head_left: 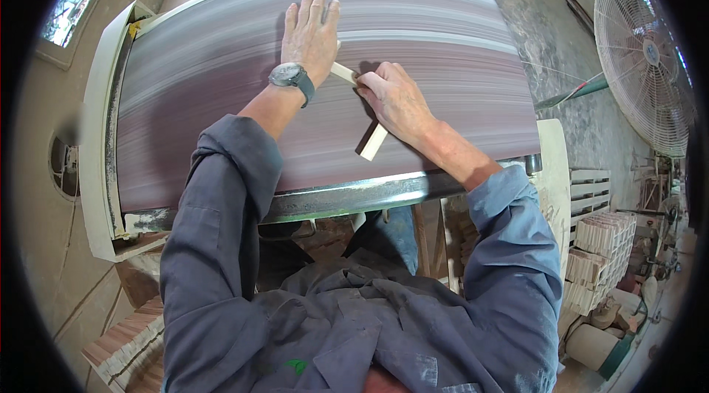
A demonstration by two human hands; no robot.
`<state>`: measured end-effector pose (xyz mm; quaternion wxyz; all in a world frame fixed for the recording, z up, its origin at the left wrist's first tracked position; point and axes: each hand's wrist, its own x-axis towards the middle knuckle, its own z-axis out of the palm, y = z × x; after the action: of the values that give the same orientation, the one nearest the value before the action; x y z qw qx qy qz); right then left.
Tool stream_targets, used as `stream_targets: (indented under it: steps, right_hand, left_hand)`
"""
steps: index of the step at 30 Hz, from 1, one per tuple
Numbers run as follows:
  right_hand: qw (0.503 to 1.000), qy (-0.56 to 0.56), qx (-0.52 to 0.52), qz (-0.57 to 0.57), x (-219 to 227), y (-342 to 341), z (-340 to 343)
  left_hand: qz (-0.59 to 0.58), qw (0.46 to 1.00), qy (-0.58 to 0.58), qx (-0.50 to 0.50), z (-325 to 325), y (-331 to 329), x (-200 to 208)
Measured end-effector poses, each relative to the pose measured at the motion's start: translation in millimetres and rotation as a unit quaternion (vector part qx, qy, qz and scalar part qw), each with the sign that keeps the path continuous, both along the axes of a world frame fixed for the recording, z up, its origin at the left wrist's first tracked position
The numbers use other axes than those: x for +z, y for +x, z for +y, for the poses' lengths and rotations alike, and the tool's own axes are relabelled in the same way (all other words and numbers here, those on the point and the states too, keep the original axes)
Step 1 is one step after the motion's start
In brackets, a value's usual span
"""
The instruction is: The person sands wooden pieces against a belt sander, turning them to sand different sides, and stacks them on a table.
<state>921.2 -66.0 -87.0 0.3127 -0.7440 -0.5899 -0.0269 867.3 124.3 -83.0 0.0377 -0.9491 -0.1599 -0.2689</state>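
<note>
A wide abrasive belt in streaked purple-grey, blurred lengthwise as if running, spans a sanding machine in front of me. My right hand is closed, thumb and fingers pinching a pale wooden piece over the belt. Light strips of wood show on both sides of that hand; whether they are one angled piece is hidden under the fingers. The upper strip reaches the edge of my left hand, which lies palm down with fingers stretched out, farther across the belt. Whether its palm presses on the wood cannot be seen.
A metal rail edges the belt's near side, close to my body. The machine's pale end housing stands at left. At right are a large caged fan and stacked wood strips. More strips lie at lower left.
</note>
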Motion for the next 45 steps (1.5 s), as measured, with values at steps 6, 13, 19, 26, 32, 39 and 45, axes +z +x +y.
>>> stream_targets:
  steps: [6, 13, 19, 26, 32, 39, 45]
  right_hand:
    - [1.0, -0.012, -0.002, -0.006, 2, -9, -15]
    - [0.999, -0.037, -0.005, 0.018, 27, -46, -59]
    - [0.94, -0.061, -0.047, 0.333, 81, -76, -68]
    - [0.558, 0.026, 0.203, 0.804, 99, -129, -37]
    - [0.548, -0.052, 0.28, 0.786, 95, -167, -30]
    - [0.519, 0.005, 0.123, 0.846, 126, -180, -18]
    - [0.74, 0.05, 0.088, 0.665, 121, -169, -15]
  left_hand:
    - [-0.008, 0.999, 0.044, -0.013, -13, -5, -4]
    - [-0.047, 0.993, -0.055, -0.09, -47, -50, 2]
    - [-0.131, 0.726, -0.656, -0.16, -34, -136, 84]
    - [-0.201, 0.717, -0.623, -0.238, -49, -223, 130]
    - [-0.065, 0.755, -0.617, -0.213, -22, -278, 163]
    - [-0.15, 0.76, -0.62, -0.125, -2, -299, 147]
    - [-0.159, 0.762, -0.624, -0.076, 12, -298, 124]
